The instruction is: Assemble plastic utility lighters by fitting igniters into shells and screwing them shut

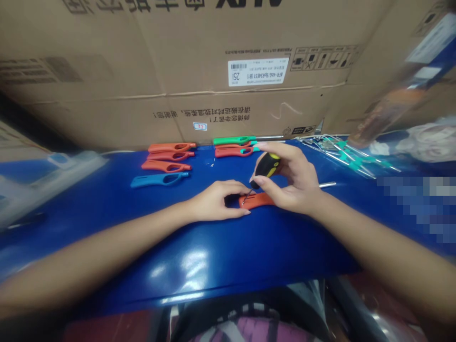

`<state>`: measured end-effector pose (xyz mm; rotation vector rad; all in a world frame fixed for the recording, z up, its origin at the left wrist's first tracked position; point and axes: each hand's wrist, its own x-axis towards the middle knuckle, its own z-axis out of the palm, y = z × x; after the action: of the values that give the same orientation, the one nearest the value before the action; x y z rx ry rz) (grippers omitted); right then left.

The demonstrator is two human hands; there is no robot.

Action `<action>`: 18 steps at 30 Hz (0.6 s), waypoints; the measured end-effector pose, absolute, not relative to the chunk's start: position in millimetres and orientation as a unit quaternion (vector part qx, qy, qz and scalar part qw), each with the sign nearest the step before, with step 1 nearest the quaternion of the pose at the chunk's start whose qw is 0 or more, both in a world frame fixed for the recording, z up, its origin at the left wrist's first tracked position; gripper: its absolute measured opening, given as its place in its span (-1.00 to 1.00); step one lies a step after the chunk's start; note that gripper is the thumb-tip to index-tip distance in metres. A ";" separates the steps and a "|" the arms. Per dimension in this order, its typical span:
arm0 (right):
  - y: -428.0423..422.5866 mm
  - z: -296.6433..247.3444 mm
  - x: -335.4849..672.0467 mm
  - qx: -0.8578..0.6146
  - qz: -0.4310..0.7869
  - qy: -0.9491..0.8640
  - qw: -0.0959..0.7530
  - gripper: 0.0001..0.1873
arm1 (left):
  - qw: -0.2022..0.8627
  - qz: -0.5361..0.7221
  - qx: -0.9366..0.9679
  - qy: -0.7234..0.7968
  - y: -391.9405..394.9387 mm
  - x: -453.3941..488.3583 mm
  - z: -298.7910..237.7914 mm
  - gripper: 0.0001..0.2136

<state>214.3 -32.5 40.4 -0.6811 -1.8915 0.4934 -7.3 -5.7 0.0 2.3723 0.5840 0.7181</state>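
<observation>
Lying flat on the blue bench, near its front edge, an orange handle is pinched at its left end by the left hand, fingers and thumb closed around it. The right hand is wrapped around a black-and-yellow screwdriver, tilted so its thin tip meets the handle just beside the left fingertips. Farther back lie three more orange pieces and a blue one in a row, a green one to their right, and metal rods well apart on the right. A cardboard box stands behind.
</observation>
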 end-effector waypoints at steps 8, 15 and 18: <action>-29.0 39.2 219.9 -0.281 0.197 -0.779 0.525 -0.43 | 0.303 0.257 0.892 0.214 -6.2 -7.5 2.8 -0.66; -26.1 35.7 218.4 -0.205 0.111 -0.809 0.540 -0.45 | 0.288 0.272 0.896 0.198 -5.2 -7.8 0.8 -0.71; -24.6 34.9 216.6 -0.176 0.079 -0.810 0.554 -0.42 | 0.286 0.274 0.897 0.194 -4.9 -8.0 0.4 -0.70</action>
<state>216.6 -24.6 34.9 -0.4166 -1.9136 0.1870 -8.0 -4.9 0.4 2.3990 0.5181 0.7332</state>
